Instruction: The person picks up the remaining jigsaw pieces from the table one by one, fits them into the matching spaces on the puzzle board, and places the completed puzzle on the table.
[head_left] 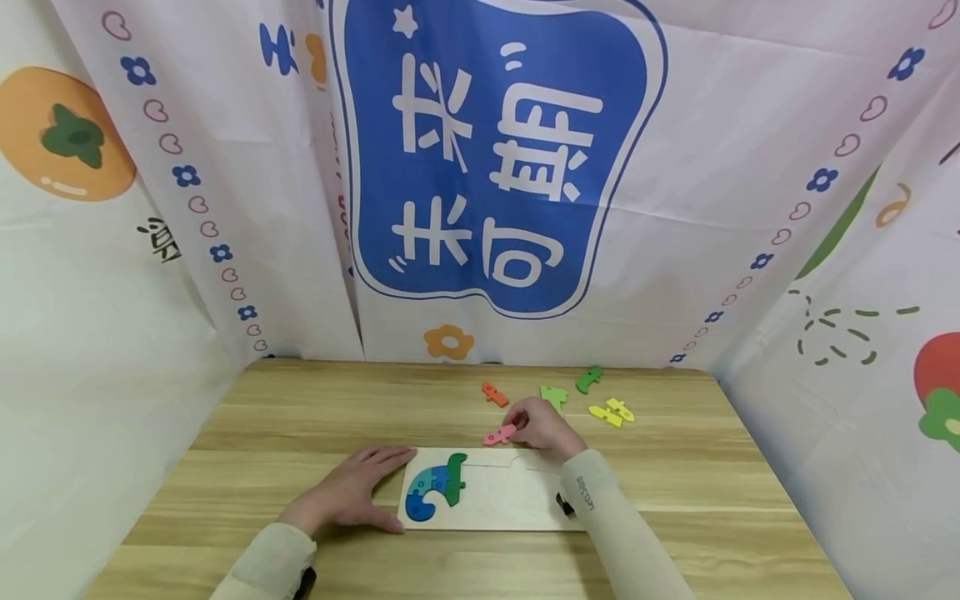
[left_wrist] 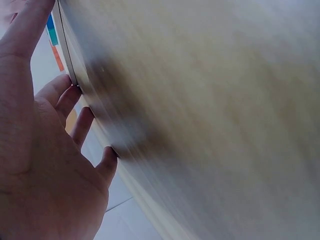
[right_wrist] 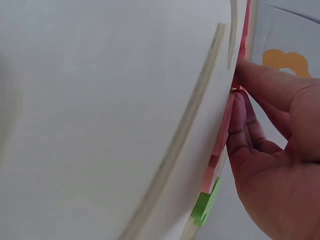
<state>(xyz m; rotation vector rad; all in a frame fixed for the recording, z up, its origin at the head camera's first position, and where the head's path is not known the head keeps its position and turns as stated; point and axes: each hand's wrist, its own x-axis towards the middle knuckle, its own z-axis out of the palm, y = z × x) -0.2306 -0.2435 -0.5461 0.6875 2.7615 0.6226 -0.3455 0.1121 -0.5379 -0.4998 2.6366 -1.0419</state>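
Note:
A pale wooden puzzle board [head_left: 510, 500] lies on the table, with joined blue, teal and green puzzle pieces [head_left: 435, 483] at its left end. My left hand [head_left: 352, 492] rests at the board's left edge, fingers spread and fairly straight; in the left wrist view its fingertips [left_wrist: 62, 90] touch the board's edge. Just beyond the far edge, my right hand [head_left: 542, 427] pinches a pink puzzle piece [head_left: 498, 435] between thumb and fingers. The right wrist view shows the pink piece [right_wrist: 224, 130] by the fingertips, with a redder one [right_wrist: 244, 37] behind the thumb, partly hidden.
Past the board lie an orange-red piece [head_left: 494, 395], a light green piece [head_left: 554, 397], a dark green piece [head_left: 589, 380] and two yellow pieces [head_left: 606, 415]. A printed cloth [head_left: 712, 167] hangs behind the wooden table [head_left: 315, 417].

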